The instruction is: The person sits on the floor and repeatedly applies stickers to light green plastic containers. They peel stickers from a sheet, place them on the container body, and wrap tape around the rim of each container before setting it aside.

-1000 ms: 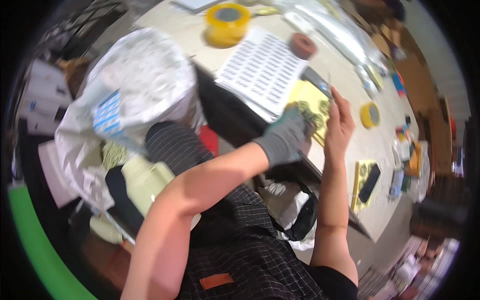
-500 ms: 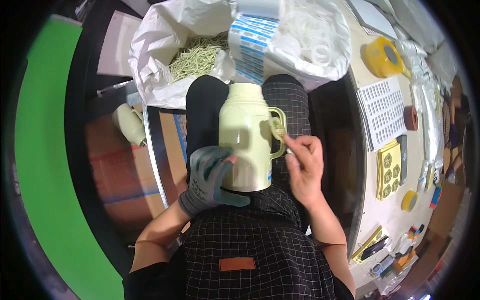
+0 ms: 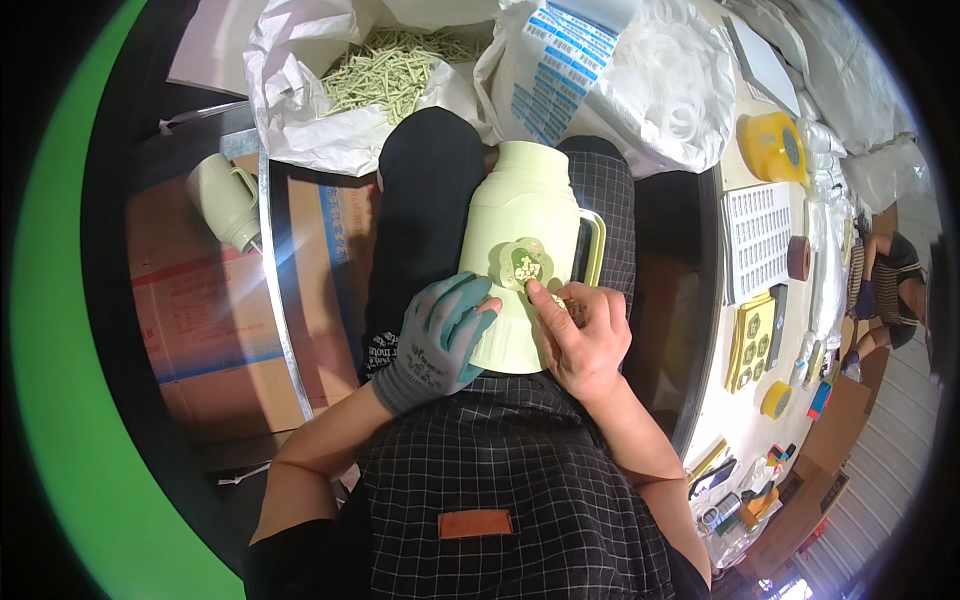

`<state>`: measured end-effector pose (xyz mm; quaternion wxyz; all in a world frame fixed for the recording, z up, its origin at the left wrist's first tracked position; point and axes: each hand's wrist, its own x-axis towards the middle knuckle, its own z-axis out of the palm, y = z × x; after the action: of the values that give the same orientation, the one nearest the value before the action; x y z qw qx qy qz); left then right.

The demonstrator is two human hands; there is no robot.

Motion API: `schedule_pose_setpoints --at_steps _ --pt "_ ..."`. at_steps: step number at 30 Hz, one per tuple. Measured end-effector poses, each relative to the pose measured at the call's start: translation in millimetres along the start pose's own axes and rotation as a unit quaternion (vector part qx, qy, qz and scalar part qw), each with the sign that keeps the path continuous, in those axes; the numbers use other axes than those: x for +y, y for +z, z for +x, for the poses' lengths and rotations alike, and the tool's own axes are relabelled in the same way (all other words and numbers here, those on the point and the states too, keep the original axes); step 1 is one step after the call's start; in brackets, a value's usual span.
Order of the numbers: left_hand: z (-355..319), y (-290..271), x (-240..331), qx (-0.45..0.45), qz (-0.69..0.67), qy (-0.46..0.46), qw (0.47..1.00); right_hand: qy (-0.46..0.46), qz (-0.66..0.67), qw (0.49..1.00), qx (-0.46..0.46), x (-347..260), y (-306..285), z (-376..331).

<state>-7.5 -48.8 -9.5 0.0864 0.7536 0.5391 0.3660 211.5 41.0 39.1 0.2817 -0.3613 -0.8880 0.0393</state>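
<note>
A pale green thermos jug rests on my lap, its handle pointing right. My left hand, in a grey and teal glove with a bare thumb tip, is wrapped against the jug's lower left side. On the front of the body is a flower-shaped green and gold sticker. The fingertips of my bare right hand are closed at the sticker's lower edge, and the other fingers curl beside the jug. Whether the whole sticker lies flat cannot be made out.
White bags ahead hold pale green strips and clear plastic rings. A label strip hangs between. The right-hand table bears a sticker sheet stack and yellow tape. Another jug lies left. A person is far right.
My right hand has brought the sticker from beside the handle leftward onto the jug's front. The jug has tilted slightly, and my left hand has shifted up its side. The view has shifted.
</note>
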Motion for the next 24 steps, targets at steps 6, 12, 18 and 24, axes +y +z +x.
schedule_pose_setpoints --at_steps 6,12,18,24 --pt "-13.1 9.1 -3.3 0.012 -0.024 -0.032 0.999 -0.045 -0.019 0.998 -0.026 5.4 -5.8 3.3" --pt "-10.5 15.6 -4.5 0.056 -0.044 0.004 0.997 -0.063 -0.018 0.997 -0.051 9.1 -11.1 6.8" --pt "2.1 5.0 4.0 -0.071 0.041 -0.043 0.996 -0.037 -0.008 0.993 -0.114 3.5 -17.0 -0.2" --pt "0.7 2.9 2.3 -0.075 0.01 -0.073 0.994 0.018 0.065 0.99 -0.123 -1.4 -38.5 -17.4"
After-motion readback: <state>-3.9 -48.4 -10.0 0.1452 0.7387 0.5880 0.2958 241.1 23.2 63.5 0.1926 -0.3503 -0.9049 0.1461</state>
